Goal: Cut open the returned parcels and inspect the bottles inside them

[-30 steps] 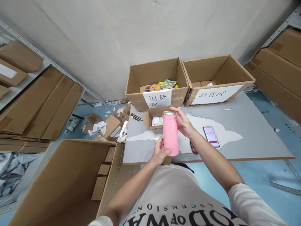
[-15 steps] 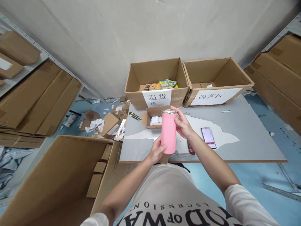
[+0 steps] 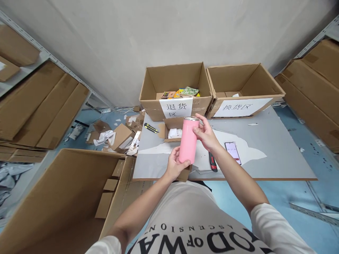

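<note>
The left hand [image 3: 173, 166] wraps its fingers [image 3: 184, 163] around the base of a pink tumbler [image 3: 187, 140]; the right hand [image 3: 206, 135] grips its upper part, so it tilts above the bench [image 3: 278, 155]. Just behind it sits a small open carton [image 3: 172, 127], with a yellow knife [image 3: 151, 128] to the left. Right of the hands lie a red cutter [image 3: 212, 161] and a phone [image 3: 233, 152]. Farther back stand two boxes, labelled 退货区 [image 3: 175, 108] and 换货区 [image 3: 242, 107]. Left of the bench stands a big box [image 3: 63, 201].

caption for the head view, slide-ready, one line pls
Left hand and right hand hold a pink tumbler upright above a grey table, before two labelled cardboard boxes.
</note>
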Demonstrator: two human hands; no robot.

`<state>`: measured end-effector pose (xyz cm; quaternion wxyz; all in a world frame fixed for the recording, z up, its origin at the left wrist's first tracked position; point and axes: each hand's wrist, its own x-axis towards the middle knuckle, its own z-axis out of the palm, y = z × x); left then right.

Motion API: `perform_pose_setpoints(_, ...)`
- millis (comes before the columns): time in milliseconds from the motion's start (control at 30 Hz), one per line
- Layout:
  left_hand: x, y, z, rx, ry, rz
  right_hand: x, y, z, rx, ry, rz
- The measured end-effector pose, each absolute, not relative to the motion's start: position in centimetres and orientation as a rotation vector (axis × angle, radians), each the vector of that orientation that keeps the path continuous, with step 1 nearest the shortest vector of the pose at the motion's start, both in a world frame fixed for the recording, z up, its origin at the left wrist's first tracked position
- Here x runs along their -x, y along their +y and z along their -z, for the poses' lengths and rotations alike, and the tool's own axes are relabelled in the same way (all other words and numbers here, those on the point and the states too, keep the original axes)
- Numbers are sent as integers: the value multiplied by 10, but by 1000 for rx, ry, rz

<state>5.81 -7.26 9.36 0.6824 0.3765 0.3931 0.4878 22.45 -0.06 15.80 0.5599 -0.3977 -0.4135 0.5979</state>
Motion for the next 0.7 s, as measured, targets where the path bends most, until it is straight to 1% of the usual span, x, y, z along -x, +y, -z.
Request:
perform_pose_setpoints(100,-57,-73,-95,-757,839,-1099,-230,-1,-161,890,-945,-1476)
perform_pose_setpoints(267,-51,-74,-99,-579,574,-881,-241,1,-164,786,-959,-1575)
perform_pose_setpoints(400,-49,-80,-93,-451,450,-748,-240,1,-160,833,-969,-1562)
perform_pose_setpoints(567,-48,-79,-89,-450,477,-719,-236,0,-154,913,-930,-1492)
perform_pose_setpoints(700,-29,-65,-85,-733,665,-839,-244,2,-153,926,-956,-1359)
